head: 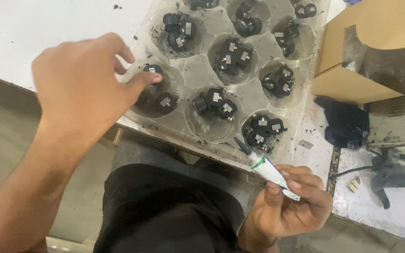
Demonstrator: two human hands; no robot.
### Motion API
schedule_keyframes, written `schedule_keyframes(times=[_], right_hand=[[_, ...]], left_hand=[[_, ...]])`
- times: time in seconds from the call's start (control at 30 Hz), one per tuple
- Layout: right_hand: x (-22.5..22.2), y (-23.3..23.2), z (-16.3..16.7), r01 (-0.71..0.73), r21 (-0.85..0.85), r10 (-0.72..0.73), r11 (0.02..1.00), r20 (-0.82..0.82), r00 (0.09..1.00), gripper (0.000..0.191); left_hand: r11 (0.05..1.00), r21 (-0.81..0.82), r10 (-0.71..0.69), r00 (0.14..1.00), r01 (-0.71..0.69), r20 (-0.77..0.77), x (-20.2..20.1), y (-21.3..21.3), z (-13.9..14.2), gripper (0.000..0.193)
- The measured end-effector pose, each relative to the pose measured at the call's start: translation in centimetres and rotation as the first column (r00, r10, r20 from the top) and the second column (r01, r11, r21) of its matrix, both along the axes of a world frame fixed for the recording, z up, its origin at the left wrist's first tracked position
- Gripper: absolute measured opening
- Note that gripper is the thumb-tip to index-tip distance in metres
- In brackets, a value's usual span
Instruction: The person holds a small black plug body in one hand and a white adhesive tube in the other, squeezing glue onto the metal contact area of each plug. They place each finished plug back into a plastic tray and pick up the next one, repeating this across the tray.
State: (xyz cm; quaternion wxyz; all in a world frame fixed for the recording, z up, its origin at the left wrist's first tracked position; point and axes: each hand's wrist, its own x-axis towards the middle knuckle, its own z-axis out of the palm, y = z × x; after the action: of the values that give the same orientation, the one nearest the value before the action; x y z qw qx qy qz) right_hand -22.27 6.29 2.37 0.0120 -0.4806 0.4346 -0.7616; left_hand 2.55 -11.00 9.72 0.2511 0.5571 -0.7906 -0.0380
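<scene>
A clear plastic tray with round cups lies on the white table; each cup holds two or three small black parts with metal tabs. My left hand reaches into the near-left cup, its fingers closing on one small black part. My right hand is below the tray's near edge and grips a small white tube with a green band and black nozzle. The nozzle points up toward the nearest cup of black parts.
A brown cardboard box stands at the right beside the tray. A dark cloth lies below it. A black tool with a cable rests on the white table at the far right. My lap in dark clothes is below the table edge.
</scene>
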Motion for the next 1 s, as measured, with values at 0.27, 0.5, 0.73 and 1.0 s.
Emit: schedule_keyframes(times=[0.27,0.5,0.73,1.0], right_hand=[[0.9,0.5,0.0,0.028,-0.048,-0.025,0.998,0.054,0.998,0.030],[0.4,1.2,-0.7,-0.060,-0.001,0.060,0.998,0.107,0.992,0.027],[0.4,1.4,-1.3,-0.120,0.009,0.118,0.993,0.130,0.984,0.023],[0.5,1.5,-2.6,-0.125,0.009,0.123,0.992,0.135,0.983,0.026]], left_hand=[[0.993,0.048,-0.117,0.932,0.107,0.344,-3.8,-4.9,-2.3,0.040],[0.981,-0.096,-0.169,0.985,0.170,0.015,-2.4,-4.5,-2.8,0.026],[0.998,0.067,-0.021,0.947,0.000,0.319,-2.5,-4.7,-2.1,0.052],[0.987,0.076,-0.152,0.983,0.145,0.103,-3.7,-3.9,-1.3,0.030]])
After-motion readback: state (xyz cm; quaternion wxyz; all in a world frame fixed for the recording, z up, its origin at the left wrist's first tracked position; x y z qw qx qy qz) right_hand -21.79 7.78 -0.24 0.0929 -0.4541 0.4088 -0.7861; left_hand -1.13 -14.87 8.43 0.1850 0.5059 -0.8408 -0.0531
